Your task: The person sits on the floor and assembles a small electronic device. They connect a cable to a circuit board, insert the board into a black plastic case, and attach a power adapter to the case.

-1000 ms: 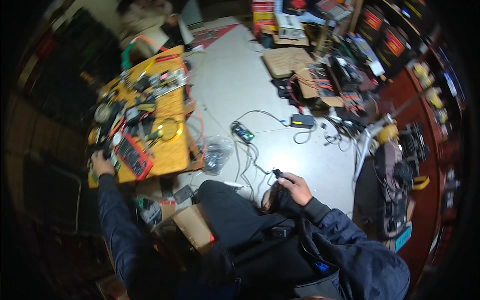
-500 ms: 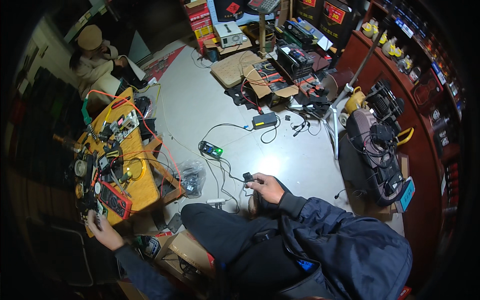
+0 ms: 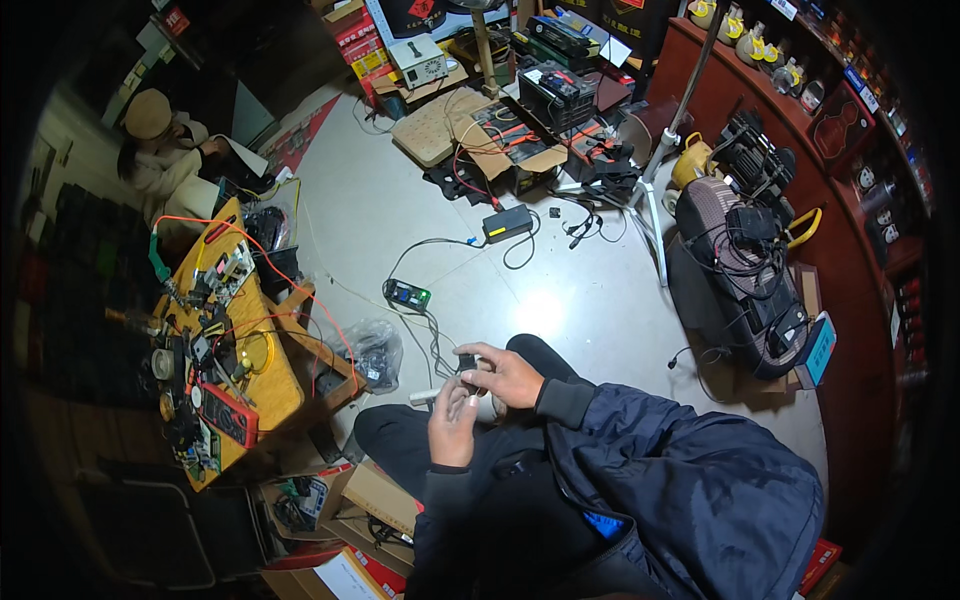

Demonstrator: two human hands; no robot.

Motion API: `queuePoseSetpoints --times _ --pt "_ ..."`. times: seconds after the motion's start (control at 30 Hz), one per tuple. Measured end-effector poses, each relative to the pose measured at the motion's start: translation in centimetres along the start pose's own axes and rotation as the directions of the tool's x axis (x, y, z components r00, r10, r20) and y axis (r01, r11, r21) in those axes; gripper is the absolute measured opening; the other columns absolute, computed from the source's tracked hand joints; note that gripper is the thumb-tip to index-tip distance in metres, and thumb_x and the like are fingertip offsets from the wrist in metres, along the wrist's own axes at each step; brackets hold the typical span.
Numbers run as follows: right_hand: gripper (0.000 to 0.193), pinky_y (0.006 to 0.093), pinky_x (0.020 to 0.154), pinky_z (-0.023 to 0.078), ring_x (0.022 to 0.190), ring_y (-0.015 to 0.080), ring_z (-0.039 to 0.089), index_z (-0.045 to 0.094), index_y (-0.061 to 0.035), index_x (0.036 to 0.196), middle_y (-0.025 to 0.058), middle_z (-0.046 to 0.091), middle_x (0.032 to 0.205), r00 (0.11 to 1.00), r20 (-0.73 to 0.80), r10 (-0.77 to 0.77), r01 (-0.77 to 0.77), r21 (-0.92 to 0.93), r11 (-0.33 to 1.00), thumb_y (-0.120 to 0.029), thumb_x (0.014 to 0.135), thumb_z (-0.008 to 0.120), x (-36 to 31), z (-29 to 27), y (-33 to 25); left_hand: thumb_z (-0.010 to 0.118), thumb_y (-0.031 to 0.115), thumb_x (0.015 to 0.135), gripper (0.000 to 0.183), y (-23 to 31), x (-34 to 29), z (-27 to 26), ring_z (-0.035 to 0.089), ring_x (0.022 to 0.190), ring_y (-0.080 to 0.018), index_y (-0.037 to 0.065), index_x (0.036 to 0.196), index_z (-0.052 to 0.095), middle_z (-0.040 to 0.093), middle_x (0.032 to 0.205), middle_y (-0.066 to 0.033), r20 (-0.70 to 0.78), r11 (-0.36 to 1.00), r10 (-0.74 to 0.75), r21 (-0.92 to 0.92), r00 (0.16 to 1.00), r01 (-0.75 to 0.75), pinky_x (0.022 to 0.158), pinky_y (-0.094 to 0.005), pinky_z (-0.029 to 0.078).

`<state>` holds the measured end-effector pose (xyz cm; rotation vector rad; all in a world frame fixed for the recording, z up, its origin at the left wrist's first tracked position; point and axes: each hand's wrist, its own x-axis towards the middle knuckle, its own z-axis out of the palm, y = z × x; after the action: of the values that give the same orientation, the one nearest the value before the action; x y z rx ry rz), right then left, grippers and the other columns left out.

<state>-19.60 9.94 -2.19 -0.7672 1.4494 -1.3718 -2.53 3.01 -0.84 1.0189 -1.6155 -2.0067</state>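
My right hand (image 3: pixel 512 380) is closed on a small black plug (image 3: pixel 467 361), held up above my lap with thumb and fingers at its sides. Close below it, my left hand (image 3: pixel 454 432) has its fingers bent together at the plug's lower end; what lies between those fingertips is hidden. Cables run from this area to a black device (image 3: pixel 408 295) on the floor with a small green light. Farther off lies a black power adapter (image 3: pixel 508 224), joined by a cord.
At left a yellow wooden table (image 3: pixel 275 385) bears a red multimeter (image 3: pixel 229 414), tools and circuit boards. A plastic bag (image 3: pixel 376 357) sits beside it. Open cardboard boxes (image 3: pixel 380 495) are near my left knee. At right are a tripod (image 3: pixel 655 225) and a striped seat (image 3: pixel 715 240) with cables.
My left hand has left the table edge and come right, up to my right hand. My right hand has moved slightly left with the plug. The whole view has shifted somewhat.
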Motion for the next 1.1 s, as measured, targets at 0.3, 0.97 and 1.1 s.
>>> queuePoseSetpoints --times 0.3,0.97,1.1 --pt "0.033 0.0355 0.084 0.057 0.089 0.0267 0.072 0.076 -0.0033 0.121 0.0148 0.073 0.1 0.968 0.057 -0.243 0.248 -0.136 0.959 -0.025 0.097 0.071 -0.4 -0.5 0.5 0.061 0.002 0.104 0.043 -1.7 0.8 1.0 0.066 0.116 -0.0178 -0.007 0.145 0.05 0.066 0.128 -0.0141 0.017 0.995 0.061 -0.075 0.998 -0.059 0.098 -0.0296 0.053" --pt "0.024 0.0326 0.085 0.055 0.092 0.0203 0.07 0.076 0.0005 0.112 0.0128 0.074 0.104 0.992 0.023 -0.123 0.124 -0.002 0.992 -0.02 0.1 0.07 -0.1 -0.6 -0.2 0.056 0.013 0.108 0.024 -2.4 0.4 0.7 0.069 0.091 -0.0145 -0.006 0.118 0.066 0.073 0.1 -0.0096 -0.045 0.989 -0.038 -0.145 0.998 0.031 0.087 -0.0292 0.052" --pt "0.024 0.0315 0.08 0.055 0.086 0.0168 0.068 0.076 0.0013 0.109 0.0109 0.074 0.097 0.994 0.022 -0.107 0.107 0.008 0.994 -0.019 0.098 0.072 0.0 -0.7 -0.3 0.056 0.012 0.108 0.023 -2.4 0.4 0.8 0.068 0.091 -0.0134 -0.006 0.119 0.066 0.072 0.1 -0.0087 -0.048 0.977 -0.053 -0.209 0.997 0.042 0.086 -0.0279 0.051"
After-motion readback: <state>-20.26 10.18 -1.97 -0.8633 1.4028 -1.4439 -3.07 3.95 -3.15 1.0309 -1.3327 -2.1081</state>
